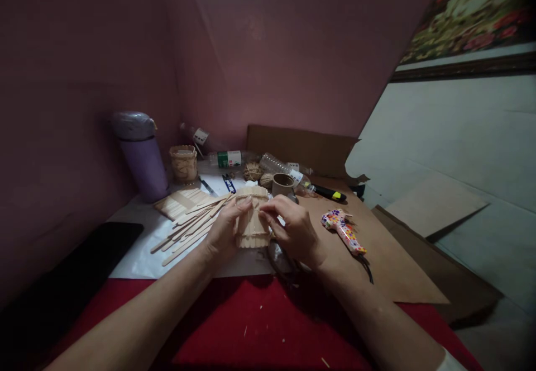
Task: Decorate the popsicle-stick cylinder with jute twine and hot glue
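Note:
My left hand (224, 227) is wrapped around a small round holder made of wooden craft sticks (253, 227), with the thumb on its near face. A thin raised band runs around the holder near the top. The fingertips of my right hand (296, 227) are pinched together against the holder's right side; whatever is between them is too small to make out. To the left, loose craft sticks (188, 236) lie fanned out on white paper. A brown mug (283, 181) stands just behind my right hand. On the cardboard to the right rests a flower-patterned hot glue gun (344, 231).
Behind are twine balls (253, 171), clear plastic bottles (228, 159), a decorated pot (183, 164) and a purple tumbler (144, 161). A black-and-yellow tool (330, 193) lies by the cardboard sheet (397, 273). A dark flat object (87, 253) is at left, on red cloth (234, 326).

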Demonstrator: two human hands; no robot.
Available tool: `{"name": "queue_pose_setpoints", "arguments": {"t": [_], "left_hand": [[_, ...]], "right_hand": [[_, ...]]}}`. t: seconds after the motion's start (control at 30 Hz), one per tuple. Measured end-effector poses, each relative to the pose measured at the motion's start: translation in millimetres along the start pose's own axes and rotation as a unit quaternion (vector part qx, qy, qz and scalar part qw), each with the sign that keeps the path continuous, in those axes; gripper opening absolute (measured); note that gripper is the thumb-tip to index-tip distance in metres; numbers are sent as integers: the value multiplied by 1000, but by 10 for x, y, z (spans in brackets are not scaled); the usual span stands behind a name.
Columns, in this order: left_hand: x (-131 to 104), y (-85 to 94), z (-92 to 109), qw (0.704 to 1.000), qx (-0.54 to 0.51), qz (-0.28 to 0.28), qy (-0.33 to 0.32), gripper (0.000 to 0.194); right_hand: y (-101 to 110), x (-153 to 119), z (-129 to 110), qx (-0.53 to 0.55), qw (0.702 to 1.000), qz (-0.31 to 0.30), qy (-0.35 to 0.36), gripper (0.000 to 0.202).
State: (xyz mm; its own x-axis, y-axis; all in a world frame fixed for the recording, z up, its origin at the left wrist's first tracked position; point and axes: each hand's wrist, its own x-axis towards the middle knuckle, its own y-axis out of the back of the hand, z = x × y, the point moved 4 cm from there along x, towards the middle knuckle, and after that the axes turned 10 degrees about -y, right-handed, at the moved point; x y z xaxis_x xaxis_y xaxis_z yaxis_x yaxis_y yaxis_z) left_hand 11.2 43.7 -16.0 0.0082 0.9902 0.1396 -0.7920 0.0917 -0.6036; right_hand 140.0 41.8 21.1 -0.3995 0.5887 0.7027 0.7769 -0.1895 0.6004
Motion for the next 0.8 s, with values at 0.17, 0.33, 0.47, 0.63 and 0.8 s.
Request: {"name": "queue_pose_setpoints", "arguments": {"t": [0.17, 0.33, 0.47, 0.63, 0.8], "left_hand": [[-22, 28, 24, 997, 53, 26, -40, 29], [-19, 29, 11, 996, 61, 29, -57, 31], [-22, 13, 8, 998, 38, 29, -50, 32], [-35, 5, -5, 1000, 8, 22, -9, 32], [16, 50, 68, 995, -62, 77, -20, 28]], "right_hand": [[-12, 3, 7, -63, 997, -16, 36, 16], [-58, -16, -31, -136, 989, -6, 50, 22], [-88, -25, -79, -152, 988, 7, 37, 23], [-57, -10, -58, -28, 999, 20, -31, 14], [-30, -54, 107, 107, 962, 113, -223, 25]]}}
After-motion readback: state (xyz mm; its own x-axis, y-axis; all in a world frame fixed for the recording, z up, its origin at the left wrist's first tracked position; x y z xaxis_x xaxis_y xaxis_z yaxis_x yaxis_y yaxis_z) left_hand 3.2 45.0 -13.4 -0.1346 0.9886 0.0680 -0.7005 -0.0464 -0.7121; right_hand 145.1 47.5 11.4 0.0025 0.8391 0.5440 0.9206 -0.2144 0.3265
